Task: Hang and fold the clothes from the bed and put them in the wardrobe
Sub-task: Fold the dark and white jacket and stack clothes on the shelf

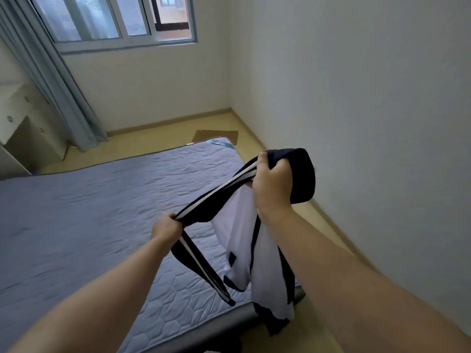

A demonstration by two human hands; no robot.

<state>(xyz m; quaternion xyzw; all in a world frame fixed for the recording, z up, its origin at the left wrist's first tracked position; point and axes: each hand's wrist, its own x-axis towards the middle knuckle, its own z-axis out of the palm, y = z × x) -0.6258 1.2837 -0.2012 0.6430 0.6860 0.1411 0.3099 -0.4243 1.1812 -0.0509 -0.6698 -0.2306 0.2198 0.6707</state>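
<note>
Navy-and-white striped garment (239,233), bunched, dangling

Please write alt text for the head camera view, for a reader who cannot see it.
Two bare hands hold up a navy and white garment with white stripes above a grey-blue quilted mattress; the left hand grips one striped edge, the right hand bunches the other end. Behind are a window and a blue curtain.

both bare arms reach forward; left hand (167,226) and right hand (271,180) clenched, right higher.
</note>
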